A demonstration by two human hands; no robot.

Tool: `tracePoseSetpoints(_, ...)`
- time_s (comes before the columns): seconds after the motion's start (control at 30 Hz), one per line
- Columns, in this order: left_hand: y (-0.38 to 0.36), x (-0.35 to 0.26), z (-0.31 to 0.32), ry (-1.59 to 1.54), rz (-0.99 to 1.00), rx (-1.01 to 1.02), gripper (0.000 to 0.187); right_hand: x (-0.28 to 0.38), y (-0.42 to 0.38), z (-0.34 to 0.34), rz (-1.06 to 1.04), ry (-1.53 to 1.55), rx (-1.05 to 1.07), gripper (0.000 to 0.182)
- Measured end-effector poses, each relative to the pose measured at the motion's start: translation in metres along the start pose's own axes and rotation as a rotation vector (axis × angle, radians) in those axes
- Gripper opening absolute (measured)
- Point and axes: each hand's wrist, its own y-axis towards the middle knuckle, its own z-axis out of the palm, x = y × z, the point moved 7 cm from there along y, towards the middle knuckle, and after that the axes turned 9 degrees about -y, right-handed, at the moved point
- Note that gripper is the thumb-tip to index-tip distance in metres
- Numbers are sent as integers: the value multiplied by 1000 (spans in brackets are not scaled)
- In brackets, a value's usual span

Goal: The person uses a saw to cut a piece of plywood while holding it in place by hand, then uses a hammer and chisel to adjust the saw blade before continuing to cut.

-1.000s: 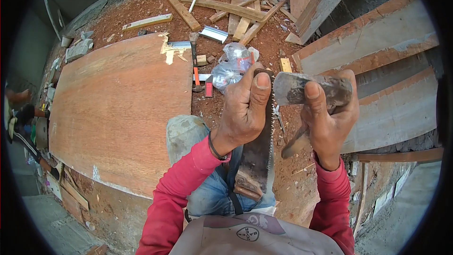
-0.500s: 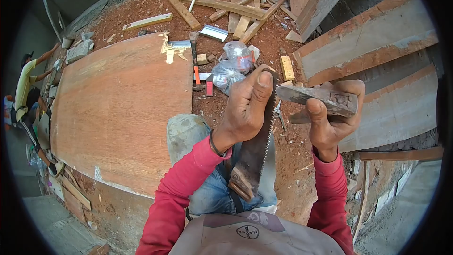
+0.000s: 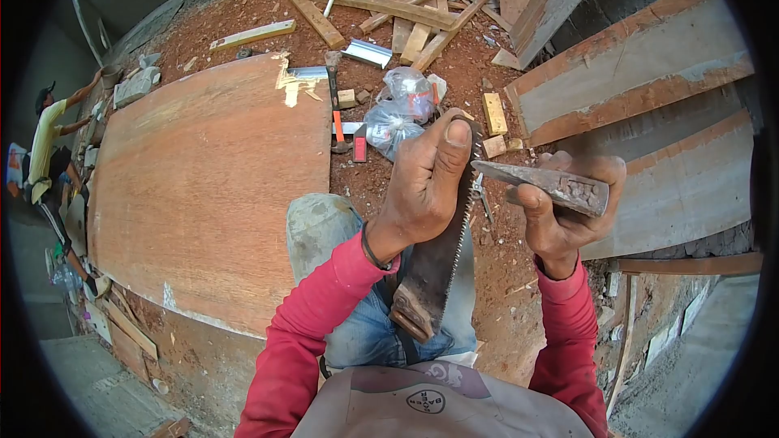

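Note:
Across my lap lies a hand saw (image 3: 430, 268), its toothed edge facing right and its wooden handle down by my thighs. My left hand (image 3: 428, 174) is closed round the upper end of the blade, thumb pressed along it near the teeth. In my right hand (image 3: 568, 211) is a wedge-shaped metal piece (image 3: 552, 182), grey and worn, with stamped marks on its thick end. Its thin end points left, right at the saw's teeth near my left thumb. My fingers and palm hide part of the piece. I cannot tell what tool it belongs to.
A large plywood sheet (image 3: 211, 186) lies to the left. Ahead are a hammer (image 3: 334, 105), plastic bags (image 3: 393, 118), pliers (image 3: 482, 197) and loose timber (image 3: 389, 8). Boards (image 3: 641, 65) lean at the right. Another person (image 3: 45, 146) works at far left.
The metal piece has turned in my right hand, so its narrow profile shows and its thin end sits slightly lower against the teeth. My left hand and the saw have barely moved.

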Motion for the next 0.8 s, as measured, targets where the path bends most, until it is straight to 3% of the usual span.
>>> tracePoseSetpoints(0.1, 1, -2, 0, 25, -3, -56, 47, 1, -2, 4, 110, 81, -66, 55)
tracePoseSetpoints(0.17, 3, 2, -1, 27, 64, -90, 43, -10, -8, 11, 452, 251, -70, 46)
tracePoseSetpoints(0.3, 2, -3, -2, 104, 172, -204, 38, -9, -2, 9, 531, 189, 1, 38)
tracePoseSetpoints(0.37, 3, -6, -1, 115, 186, -187, 39, -15, -3, 13, 721, 256, 26, 37)
tracePoseSetpoints(0.5, 5, -4, 0, 70, 140, -148, 40, -20, -7, 17, 665, 265, 79, 31)
tracePoseSetpoints(0.6, 6, 1, 1, -13, 44, -111, 40, -22, -11, 13, 592, 315, -36, 38)
tracePoseSetpoints(0.8, 4, -3, 3, -66, 10, -112, 41, -17, -12, -1, 289, 170, -68, 47)
